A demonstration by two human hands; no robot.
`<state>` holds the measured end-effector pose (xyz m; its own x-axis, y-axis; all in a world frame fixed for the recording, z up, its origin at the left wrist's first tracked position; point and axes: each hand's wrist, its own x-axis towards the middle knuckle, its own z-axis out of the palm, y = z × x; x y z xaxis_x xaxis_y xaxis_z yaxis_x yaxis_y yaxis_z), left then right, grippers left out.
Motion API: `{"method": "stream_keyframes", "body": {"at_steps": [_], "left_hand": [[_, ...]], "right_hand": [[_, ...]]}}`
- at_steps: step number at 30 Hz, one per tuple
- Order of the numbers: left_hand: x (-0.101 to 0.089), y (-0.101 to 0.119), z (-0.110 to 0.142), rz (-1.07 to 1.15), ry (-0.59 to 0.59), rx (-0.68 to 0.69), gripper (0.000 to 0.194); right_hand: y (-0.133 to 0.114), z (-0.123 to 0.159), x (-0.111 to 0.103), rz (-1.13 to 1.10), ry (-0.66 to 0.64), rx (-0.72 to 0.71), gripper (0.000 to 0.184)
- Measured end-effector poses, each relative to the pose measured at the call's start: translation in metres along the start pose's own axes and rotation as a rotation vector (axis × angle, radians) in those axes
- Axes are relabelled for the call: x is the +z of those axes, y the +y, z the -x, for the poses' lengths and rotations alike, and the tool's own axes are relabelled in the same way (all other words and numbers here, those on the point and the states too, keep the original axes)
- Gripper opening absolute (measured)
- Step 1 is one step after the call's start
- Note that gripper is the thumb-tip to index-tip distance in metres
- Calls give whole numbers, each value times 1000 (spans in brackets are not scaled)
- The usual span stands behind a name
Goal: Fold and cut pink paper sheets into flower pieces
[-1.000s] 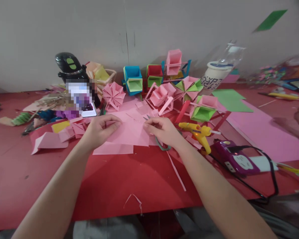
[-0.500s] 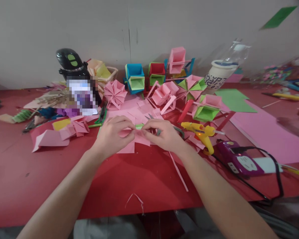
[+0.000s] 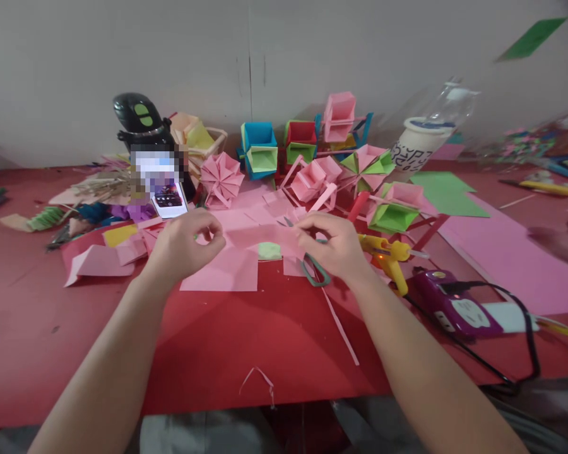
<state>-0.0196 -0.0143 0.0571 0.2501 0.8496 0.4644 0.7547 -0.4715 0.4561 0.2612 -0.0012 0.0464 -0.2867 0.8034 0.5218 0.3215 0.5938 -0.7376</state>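
A small light-green piece of paper (image 3: 269, 251) lies between my hands, at the front edge of pink paper sheets (image 3: 222, 274). My left hand (image 3: 187, 244) is to its left, thumb and index finger curled together in a pinch; what they hold, if anything, does not show. On the other side, my right hand (image 3: 334, 244) also has thumb and finger pressed together, with nothing clear between them. Grey-green scissors (image 3: 316, 272) rest under the right fingers, blades pointing away.
Folded paper box wheels (image 3: 259, 151) stand along the wall behind. A phone (image 3: 168, 198) leans on a black bottle (image 3: 137, 113). To the right lie a yellow glue gun (image 3: 388, 252) and a purple power strip (image 3: 454, 302) with a black cable. Another person's hand (image 3: 561, 233) shows far right.
My hands were pinching together at the green paper in the middle. They have parted to left and right, and the green paper now lies between them. The scissors show more.
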Motion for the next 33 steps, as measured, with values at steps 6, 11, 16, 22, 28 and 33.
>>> {"method": "stream_keyframes", "body": {"at_steps": [6, 11, 16, 22, 28, 33], "left_hand": [[2, -10, -1, -45, 33, -72, 7], [13, 15, 1, -18, 100, 139, 46], [20, 45, 10, -84, 45, 256, 56], [24, 49, 12, 48, 92, -10, 14], [31, 43, 6, 372, -4, -280, 10], [45, 44, 8, 563, 29, -321, 27]], "right_hand": [[3, -3, -10, -24, 141, 68, 10], [-3, -2, -6, -164, -33, 119, 10], [-10, -1, -3, -325, -237, 185, 20], [-5, -2, 4, -414, -92, 345, 31], [12, -2, 13, -427, 24, 448, 45], [15, -2, 15, -429, -17, 427, 36]]}}
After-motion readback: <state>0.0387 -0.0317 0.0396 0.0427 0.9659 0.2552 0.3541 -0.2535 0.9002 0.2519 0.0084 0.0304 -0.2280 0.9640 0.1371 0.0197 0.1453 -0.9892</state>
